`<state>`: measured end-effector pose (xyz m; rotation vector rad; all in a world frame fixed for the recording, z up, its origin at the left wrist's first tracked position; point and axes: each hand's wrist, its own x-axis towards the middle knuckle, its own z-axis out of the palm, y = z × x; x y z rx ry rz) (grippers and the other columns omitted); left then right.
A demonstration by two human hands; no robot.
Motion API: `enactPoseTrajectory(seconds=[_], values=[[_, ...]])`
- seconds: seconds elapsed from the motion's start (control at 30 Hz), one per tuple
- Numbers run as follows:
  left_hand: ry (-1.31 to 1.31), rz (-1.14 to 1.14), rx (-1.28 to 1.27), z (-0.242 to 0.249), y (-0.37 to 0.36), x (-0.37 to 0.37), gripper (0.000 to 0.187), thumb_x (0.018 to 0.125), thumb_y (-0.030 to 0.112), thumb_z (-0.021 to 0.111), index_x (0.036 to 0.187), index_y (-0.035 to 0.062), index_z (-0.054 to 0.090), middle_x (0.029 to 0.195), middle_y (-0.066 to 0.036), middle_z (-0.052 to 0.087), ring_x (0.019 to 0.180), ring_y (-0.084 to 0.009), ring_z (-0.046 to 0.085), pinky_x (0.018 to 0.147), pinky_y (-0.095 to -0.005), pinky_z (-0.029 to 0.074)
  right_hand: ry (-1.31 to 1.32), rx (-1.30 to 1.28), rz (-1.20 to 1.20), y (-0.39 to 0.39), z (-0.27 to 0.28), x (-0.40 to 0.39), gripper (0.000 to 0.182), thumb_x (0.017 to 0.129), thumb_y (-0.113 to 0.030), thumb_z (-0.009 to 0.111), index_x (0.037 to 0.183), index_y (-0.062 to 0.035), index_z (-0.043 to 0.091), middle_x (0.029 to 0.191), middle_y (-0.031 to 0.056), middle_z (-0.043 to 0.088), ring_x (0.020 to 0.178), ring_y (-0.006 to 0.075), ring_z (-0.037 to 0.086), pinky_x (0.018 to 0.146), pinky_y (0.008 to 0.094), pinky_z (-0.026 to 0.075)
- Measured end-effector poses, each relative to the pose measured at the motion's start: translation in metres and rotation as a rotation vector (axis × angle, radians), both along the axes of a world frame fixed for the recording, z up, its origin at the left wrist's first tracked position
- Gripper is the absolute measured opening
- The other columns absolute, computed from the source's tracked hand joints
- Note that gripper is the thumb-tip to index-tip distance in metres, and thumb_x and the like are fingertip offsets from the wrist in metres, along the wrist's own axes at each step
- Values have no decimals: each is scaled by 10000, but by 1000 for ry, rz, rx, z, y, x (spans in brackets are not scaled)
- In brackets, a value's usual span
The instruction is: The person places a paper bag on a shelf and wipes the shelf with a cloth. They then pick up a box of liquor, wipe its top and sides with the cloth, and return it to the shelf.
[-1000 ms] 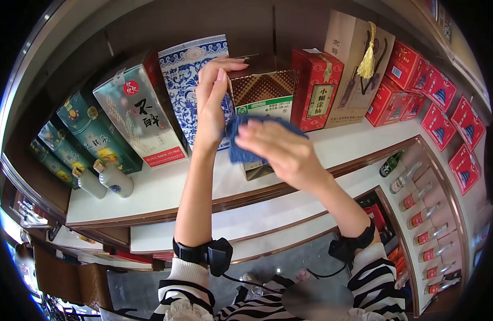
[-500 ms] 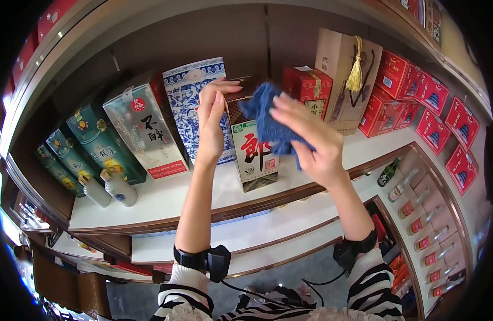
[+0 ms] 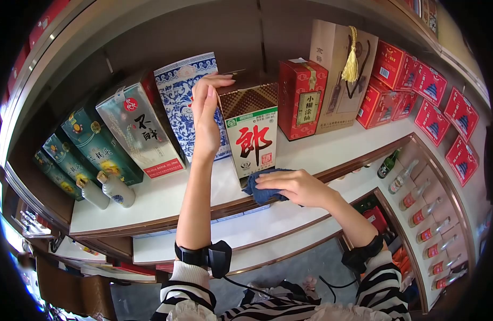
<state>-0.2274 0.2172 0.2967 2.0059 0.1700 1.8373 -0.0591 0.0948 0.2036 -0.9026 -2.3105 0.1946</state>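
Observation:
A tall white box with red lettering and a brown patterned top (image 3: 251,140) stands on the white shelf. My left hand (image 3: 208,115) rests along its upper left side, fingers bent over the top edge, so it is closed on the box. Under my right hand (image 3: 294,187) is a crumpled dark blue cloth (image 3: 262,193), pressed against the bottom front of the box at the shelf's front edge. Behind my left hand leans a blue-and-white patterned box (image 3: 177,96). To the right of the white box is a red box (image 3: 302,101).
Left on the shelf (image 3: 203,192) stand a silver box (image 3: 142,125), green boxes (image 3: 102,142) and two small pale bottles (image 3: 118,191). A paper bag (image 3: 332,80) with a gold tassel and several red boxes (image 3: 385,69) stand right. Glass bottles (image 3: 418,214) line a lower right shelf.
My right hand has moved the cloth down from the box's upper right side to its bottom edge, uncovering the front and top. My left hand stays at the upper left side.

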Motion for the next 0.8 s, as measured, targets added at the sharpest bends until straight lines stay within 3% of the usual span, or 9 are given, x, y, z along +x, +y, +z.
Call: enactPoseTrajectory(seconds=[0.1, 0.2, 0.27, 0.37, 0.53, 0.63, 0.73, 0.8], values=[[-3, 20, -15, -1, 0, 1, 355, 902, 240, 317, 919, 4, 581, 1031, -108, 551, 1087, -236, 403, 973, -345, 247, 139, 142, 32, -10, 32, -13, 486, 658, 122, 553, 1091, -97, 598, 1151, 48, 569, 1088, 231, 526, 935, 344, 445], [-5, -5, -15, 0, 0, 0, 352, 903, 234, 316, 918, 5, 582, 1031, -107, 551, 1084, -233, 406, 969, -338, 251, 235, 514, -44, -4, 73, -24, 464, 671, 144, 512, 1079, -55, 606, 1156, 106, 563, 1104, 263, 519, 979, 372, 396], [-1, -20, -20, 0, -1, -2, 340, 898, 226, 324, 920, 10, 587, 1026, -106, 553, 1073, -232, 413, 963, -333, 260, 196, 815, -137, 14, 89, -22, 387, 698, 108, 523, 1051, -26, 613, 1115, 119, 585, 1082, 266, 535, 932, 386, 430], [29, -9, -15, 3, 1, -4, 332, 893, 222, 333, 918, 13, 591, 1023, -104, 556, 1065, -232, 417, 961, -338, 262, 130, 894, -219, 34, 75, -22, 373, 667, 61, 576, 1021, -48, 614, 1097, 84, 593, 1049, 236, 555, 888, 361, 467], [-2, -83, -8, 2, 4, -5, 298, 884, 169, 342, 920, -1, 584, 996, -89, 574, 975, -197, 455, 875, -283, 318, 75, 592, -138, 21, 19, -26, 371, 694, 49, 536, 1036, -67, 618, 1089, 72, 602, 1048, 208, 558, 903, 336, 456], [16, -68, -12, 2, 5, -5, 307, 884, 172, 333, 930, 5, 586, 1006, -79, 572, 1002, -198, 432, 900, -286, 296, 16, 439, -121, 12, -7, -20, 386, 692, 66, 530, 1042, -72, 617, 1096, 66, 600, 1047, 199, 558, 897, 335, 461], [26, -79, -30, 2, 5, -5, 315, 885, 174, 326, 936, 9, 589, 1013, -73, 570, 1023, -199, 414, 915, -287, 279, 94, -129, -25, 0, 3, -13, 437, 681, 77, 574, 1070, -118, 608, 1123, 58, 584, 1049, 221, 552, 889, 331, 471], [25, -71, -23, 2, 4, -5, 317, 888, 177, 325, 937, 12, 591, 1018, -70, 568, 1022, -198, 411, 915, -286, 277, 152, 49, -23, -5, 27, -15, 448, 693, 78, 576, 1093, -122, 600, 1156, 60, 564, 1059, 230, 547, 900, 324, 467]])
